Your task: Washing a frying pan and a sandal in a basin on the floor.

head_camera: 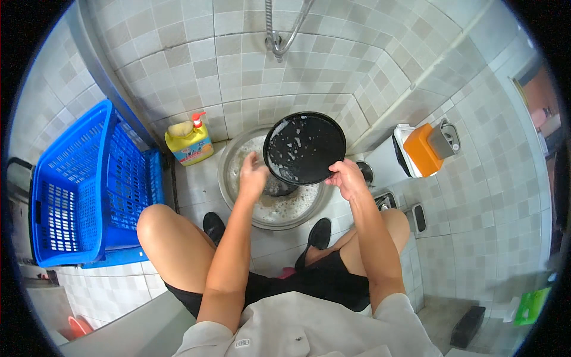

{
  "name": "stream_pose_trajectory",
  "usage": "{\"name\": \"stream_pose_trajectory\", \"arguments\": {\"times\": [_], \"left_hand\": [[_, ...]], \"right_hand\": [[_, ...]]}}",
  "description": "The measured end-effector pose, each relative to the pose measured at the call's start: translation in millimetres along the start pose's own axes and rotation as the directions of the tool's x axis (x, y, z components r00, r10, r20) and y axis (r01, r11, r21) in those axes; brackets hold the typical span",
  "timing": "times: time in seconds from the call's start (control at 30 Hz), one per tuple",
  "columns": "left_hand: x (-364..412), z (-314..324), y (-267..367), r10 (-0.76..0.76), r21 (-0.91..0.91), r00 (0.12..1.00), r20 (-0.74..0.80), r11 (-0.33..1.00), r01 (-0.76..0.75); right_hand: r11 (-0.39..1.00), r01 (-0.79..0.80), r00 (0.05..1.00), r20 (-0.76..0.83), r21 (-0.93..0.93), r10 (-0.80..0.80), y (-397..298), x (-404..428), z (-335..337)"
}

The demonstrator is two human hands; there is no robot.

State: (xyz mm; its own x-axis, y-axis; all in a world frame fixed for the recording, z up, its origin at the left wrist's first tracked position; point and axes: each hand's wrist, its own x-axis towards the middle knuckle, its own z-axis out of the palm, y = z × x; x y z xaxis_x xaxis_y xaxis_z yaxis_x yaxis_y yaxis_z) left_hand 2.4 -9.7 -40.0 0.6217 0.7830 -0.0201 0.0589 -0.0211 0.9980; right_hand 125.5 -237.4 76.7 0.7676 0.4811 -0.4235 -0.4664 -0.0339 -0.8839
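My right hand (pixel 347 178) grips the lower right rim of a round black tray or pan (pixel 308 145), which is tilted above a metal basin and has suds on its surface. My left hand (pixel 254 176) is beside the tray's left edge, over the basin; it is blurred, and whether it holds anything is unclear. Foamy water fills the wide metal basin (pixel 226 196) on the floor between my feet. Another dark thing (pixel 281 188) lies partly in the water under the tray. A yellow pump bottle (pixel 192 145) with a red pump and a sponge (pixel 180 129) on it stands left of the basin.
Blue plastic baskets (pixel 107 187) stand at the left. On the right are a white bin (pixel 386 158), an orange container (pixel 421 149) and a grey container (pixel 444 138). A floor drain (pixel 384 201) lies near my right knee. A metal hose (pixel 269 18) hangs on the tiled wall ahead.
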Motion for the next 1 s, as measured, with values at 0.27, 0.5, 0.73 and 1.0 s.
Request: {"name": "stream_pose_trajectory", "arguments": {"times": [0.27, 0.5, 0.73, 1.0], "left_hand": [[-5, -10, 56, -0.191, -0.464, 0.882, 0.431, 0.791, 0.398], [-2, -16, 48, -0.139, -0.504, 0.899, 0.416, 0.788, 0.355], [2, -14, 46, -0.142, -0.539, 0.892, 0.429, 0.753, 0.379], [10, -9, 30, -0.168, -0.568, 0.894, 0.416, 0.72, 0.399]], "right_hand": [[0.983, 0.182, 0.974, 0.143, -0.018, -0.178, -4, -2, -12], [0.972, 0.235, 0.957, 0.182, -0.032, -0.225, -2, 4, -9], [0.981, 0.189, 0.97, 0.161, -0.035, -0.181, -2, 10, -10], [0.983, 0.173, 0.977, 0.137, -0.066, -0.162, -6, 12, 0]]}}
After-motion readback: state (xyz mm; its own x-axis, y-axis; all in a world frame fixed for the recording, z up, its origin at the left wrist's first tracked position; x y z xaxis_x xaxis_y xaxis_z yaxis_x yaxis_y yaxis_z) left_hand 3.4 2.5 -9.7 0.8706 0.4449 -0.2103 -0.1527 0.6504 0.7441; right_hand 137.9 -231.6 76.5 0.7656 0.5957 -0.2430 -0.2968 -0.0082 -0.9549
